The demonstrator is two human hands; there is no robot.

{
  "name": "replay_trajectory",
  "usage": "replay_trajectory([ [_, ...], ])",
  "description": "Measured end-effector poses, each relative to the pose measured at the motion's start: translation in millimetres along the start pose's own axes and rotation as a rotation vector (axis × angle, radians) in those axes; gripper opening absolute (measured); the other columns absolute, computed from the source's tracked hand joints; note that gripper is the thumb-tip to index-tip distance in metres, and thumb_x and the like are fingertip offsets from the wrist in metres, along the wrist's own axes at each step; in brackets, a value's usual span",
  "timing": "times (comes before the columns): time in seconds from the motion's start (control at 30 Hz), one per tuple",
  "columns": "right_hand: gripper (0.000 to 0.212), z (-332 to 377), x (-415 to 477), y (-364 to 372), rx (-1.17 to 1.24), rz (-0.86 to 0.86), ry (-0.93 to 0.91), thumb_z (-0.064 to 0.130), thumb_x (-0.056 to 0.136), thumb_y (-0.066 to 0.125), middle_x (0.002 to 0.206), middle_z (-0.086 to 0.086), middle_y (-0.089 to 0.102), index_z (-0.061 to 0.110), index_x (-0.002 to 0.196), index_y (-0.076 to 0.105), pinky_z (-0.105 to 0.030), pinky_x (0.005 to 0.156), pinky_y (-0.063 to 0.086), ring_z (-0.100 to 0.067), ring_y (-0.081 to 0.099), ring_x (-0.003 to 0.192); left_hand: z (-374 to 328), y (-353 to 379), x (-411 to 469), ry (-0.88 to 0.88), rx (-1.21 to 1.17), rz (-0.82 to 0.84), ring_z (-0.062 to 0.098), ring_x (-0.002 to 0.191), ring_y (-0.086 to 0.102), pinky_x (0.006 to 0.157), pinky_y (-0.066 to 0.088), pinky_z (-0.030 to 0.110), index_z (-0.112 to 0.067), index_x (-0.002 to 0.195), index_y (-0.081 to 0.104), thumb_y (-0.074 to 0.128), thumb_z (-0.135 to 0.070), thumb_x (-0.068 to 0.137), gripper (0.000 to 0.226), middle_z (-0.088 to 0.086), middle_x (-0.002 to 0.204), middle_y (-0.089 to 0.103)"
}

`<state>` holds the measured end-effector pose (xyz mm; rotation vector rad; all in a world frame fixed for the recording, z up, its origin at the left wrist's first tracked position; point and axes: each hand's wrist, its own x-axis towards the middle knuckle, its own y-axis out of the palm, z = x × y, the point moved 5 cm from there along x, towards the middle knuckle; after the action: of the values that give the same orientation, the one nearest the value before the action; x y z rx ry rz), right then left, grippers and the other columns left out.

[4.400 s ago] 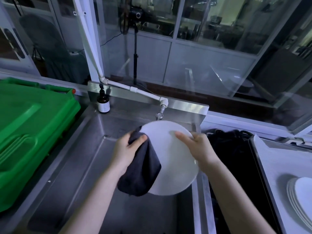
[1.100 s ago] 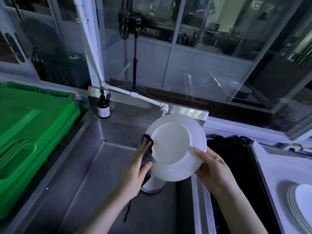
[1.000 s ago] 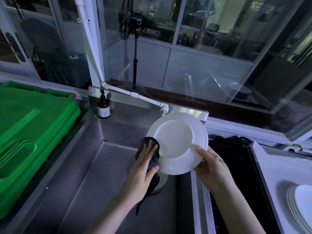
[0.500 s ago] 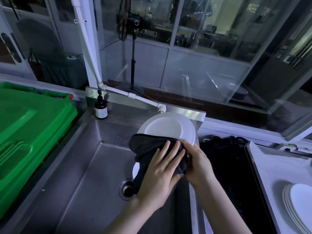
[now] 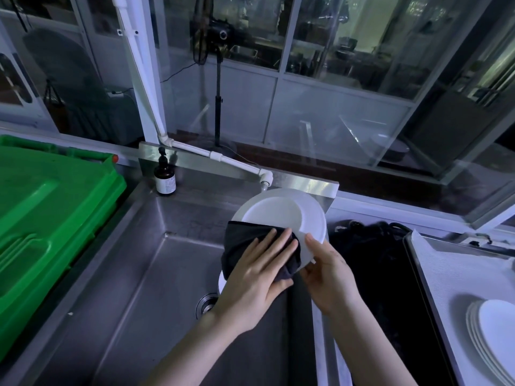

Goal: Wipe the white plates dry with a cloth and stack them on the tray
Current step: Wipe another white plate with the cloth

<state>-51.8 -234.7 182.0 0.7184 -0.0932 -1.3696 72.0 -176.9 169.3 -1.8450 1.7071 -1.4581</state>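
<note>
One white plate (image 5: pixel 281 215) is held tilted above the steel sink (image 5: pixel 133 274), its face toward the camera, just below the outlet of the white pipe (image 5: pixel 223 160); one dark cloth (image 5: pixel 237 246) covers the plate's lower part and hangs off its left edge; the left hand (image 5: pixel 259 280) lies flat on the cloth, its four fingers straight and pressing the fabric against the plate, grasping nothing; the right hand (image 5: pixel 331 277) pinches the plate's lower right rim, thumb on the face and fingers behind; a sliver of a second white thing (image 5: pixel 221 282) shows below the cloth, too hidden to name; one round drain (image 5: pixel 206 305) sits in the sink floor beneath the hands; to the right, past a black tub (image 5: pixel 370 268), one tray (image 5: pixel 446 268) with a white lining carries one stack of white plates (image 5: pixel 490 338), at least three rims showing and part cut off by the frame edge; one brown pump bottle (image 5: pixel 165 179) stands at the sink's back left corner; one green bin (image 5: pixel 41 218) lies left of the sink
</note>
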Motion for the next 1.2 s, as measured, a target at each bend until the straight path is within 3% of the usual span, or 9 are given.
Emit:
replay_trajectory([
  [0.13,0.034,-7.9,-3.1,0.2,0.032,0.027,0.041,0.012,0.087,0.061,0.114,-0.023,0.070,-0.001,0.118,0.068,-0.034,0.078,0.061,-0.028,0.071,0.092,17.5,-2.9,11.6,-0.039,-0.180,0.068,0.006,0.150,0.014,0.122,0.017,0.029,-0.020,0.152,0.031,0.047,-0.033,0.100,0.056,-0.009,0.161,0.022],
  [0.27,0.026,-4.1,-8.9,-2.9,-0.068,0.102,0.025,0.012,0.079,0.066,0.105,-0.022,0.073,0.003,0.102,0.077,-0.037,0.074,0.062,-0.029,0.074,0.088,52.0,-13.5,16.0,-0.263,-0.350,-0.017,0.007,0.150,0.009,0.123,0.013,0.034,-0.022,0.150,0.029,0.051,-0.013,0.101,0.055,-0.012,0.159,0.019],
  [0.33,0.027,-3.4,-9.8,-3.4,-0.115,0.128,0.013,0.012,0.079,0.067,0.105,-0.022,0.073,0.003,0.102,0.076,-0.037,0.072,0.061,-0.029,0.073,0.088,56.3,-14.5,17.8,-0.307,-0.305,-0.026,0.007,0.150,0.004,0.124,0.011,0.036,-0.018,0.152,0.026,0.050,-0.016,0.101,0.056,-0.012,0.160,0.013],
  [0.47,0.032,-6.3,-9.5,-0.5,-0.177,0.141,0.023,0.015,0.080,0.067,0.109,-0.026,0.071,0.000,0.108,0.074,-0.038,0.077,0.060,-0.030,0.071,0.089,26.5,-5.5,21.1,-0.149,-0.227,0.042,0.004,0.150,0.000,0.121,0.001,0.021,-0.028,0.155,0.016,0.038,-0.039,0.102,0.059,-0.016,0.163,0.006],
  [0.73,0.031,14.5,0.2,1.6,-0.113,0.113,-0.043,0.015,0.078,0.068,0.105,-0.024,0.073,0.002,0.104,0.075,-0.037,0.071,0.061,-0.032,0.073,0.089,19.0,-11.3,-3.9,-0.124,-0.152,-0.028,0.006,0.150,0.012,0.122,0.007,0.029,-0.027,0.152,0.029,0.039,-0.036,0.100,0.054,-0.016,0.162,0.019],
  [0.9,0.031,-3.0,-6.5,5.4,-0.151,0.152,-0.007,0.014,0.079,0.066,0.100,-0.022,0.073,0.001,0.106,0.074,-0.031,0.066,0.060,-0.026,0.072,0.082,16.2,-7.2,7.8,-0.177,-0.225,-0.029,0.004,0.151,0.004,0.121,0.002,0.023,-0.024,0.154,0.022,0.038,-0.035,0.102,0.055,-0.017,0.162,0.010],
  [1.0,0.029,-12.1,-11.5,6.3,-0.171,0.185,-0.003,0.012,0.083,0.065,0.103,-0.024,0.072,-0.001,0.108,0.073,-0.032,0.072,0.057,-0.030,0.070,0.089,28.3,-17.0,34.8,-0.216,-0.278,-0.018,0.000,0.150,-0.001,0.120,0.001,0.020,-0.025,0.154,0.021,0.039,-0.030,0.103,0.055,-0.020,0.161,0.009],
  [1.1,0.030,-6.5,-10.1,5.6,-0.184,0.208,0.013,0.012,0.081,0.066,0.101,-0.024,0.073,-0.001,0.107,0.073,-0.032,0.067,0.058,-0.028,0.071,0.083,40.1,-24.1,49.6,-0.160,-0.219,0.027,-0.001,0.149,-0.003,0.119,-0.001,0.019,-0.035,0.152,0.017,0.036,-0.036,0.102,0.053,-0.021,0.161,0.009],
  [1.2,0.035,7.3,-5.7,1.8,-0.171,0.192,-0.004,0.014,0.079,0.067,0.104,-0.024,0.072,-0.003,0.109,0.072,-0.033,0.068,0.060,-0.028,0.072,0.084,51.0,-27.5,43.1,-0.153,-0.131,-0.022,0.001,0.150,-0.001,0.121,0.004,0.023,-0.030,0.153,0.018,0.033,-0.040,0.100,0.056,-0.018,0.162,0.010],
])
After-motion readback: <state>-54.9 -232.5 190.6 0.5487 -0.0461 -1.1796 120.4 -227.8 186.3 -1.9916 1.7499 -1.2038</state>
